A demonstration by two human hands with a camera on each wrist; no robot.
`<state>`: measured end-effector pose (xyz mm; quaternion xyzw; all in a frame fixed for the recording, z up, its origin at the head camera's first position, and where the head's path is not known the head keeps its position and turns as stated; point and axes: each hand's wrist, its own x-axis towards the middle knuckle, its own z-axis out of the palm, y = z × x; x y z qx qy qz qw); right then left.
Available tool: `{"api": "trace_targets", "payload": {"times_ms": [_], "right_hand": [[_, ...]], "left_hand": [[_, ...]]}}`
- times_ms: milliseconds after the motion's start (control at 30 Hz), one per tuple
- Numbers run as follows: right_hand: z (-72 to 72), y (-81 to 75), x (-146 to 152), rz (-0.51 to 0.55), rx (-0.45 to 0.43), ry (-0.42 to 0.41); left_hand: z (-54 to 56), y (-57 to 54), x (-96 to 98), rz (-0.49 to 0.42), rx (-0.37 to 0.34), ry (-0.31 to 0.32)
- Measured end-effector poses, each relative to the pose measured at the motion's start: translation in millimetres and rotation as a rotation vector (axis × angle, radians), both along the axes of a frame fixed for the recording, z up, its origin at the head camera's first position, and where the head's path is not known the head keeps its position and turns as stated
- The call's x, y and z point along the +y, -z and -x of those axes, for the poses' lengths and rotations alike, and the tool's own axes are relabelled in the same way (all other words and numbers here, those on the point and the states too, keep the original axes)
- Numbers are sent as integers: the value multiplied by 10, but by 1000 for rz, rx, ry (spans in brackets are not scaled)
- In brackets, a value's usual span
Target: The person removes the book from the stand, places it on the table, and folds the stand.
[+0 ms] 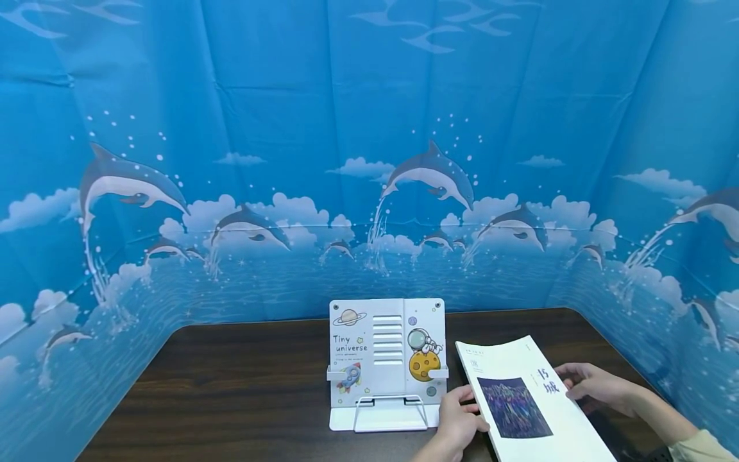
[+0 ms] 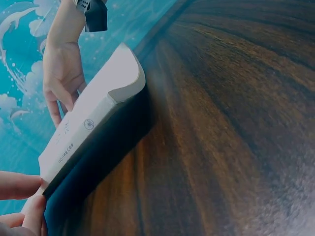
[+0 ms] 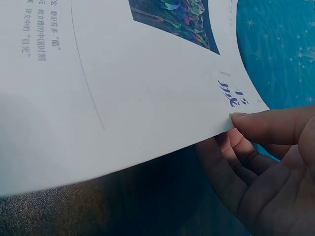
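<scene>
A white magazine with a dark, colourful picture on its cover is held between both hands, raised off the dark table. My left hand pinches its spine edge, thumb and fingers also showing on the spine in the left wrist view. On the opposite edge my right hand grips it, thumb on the cover and fingers curled beneath. Just left of the magazine stands a white book stand printed with a planet, a rocket and an astronaut. A wire bracket runs across its front foot.
The dark wood-grain table extends to the left of the stand. A blue curtain printed with dolphins and clouds surrounds the table at the back and sides.
</scene>
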<state>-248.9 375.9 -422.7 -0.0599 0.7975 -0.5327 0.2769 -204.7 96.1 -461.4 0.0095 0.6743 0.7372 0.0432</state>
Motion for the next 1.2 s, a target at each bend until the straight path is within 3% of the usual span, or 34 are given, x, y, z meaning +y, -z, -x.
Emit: {"api": "trace_targets", "payload": {"times_ms": [467,667,900,1200], "right_hand": [[-45,86,70,20,-18,20],[-51,120,88,23,-13,24],[-81,175,93,46,-5,13],[-69,183,35,-84,45,99]], "left_hand": [[-12,29,5,35,28,34],[-5,29,15,79,37,33],[-3,55,3,160,98,42],[16,45,-1,276,119,72]]}}
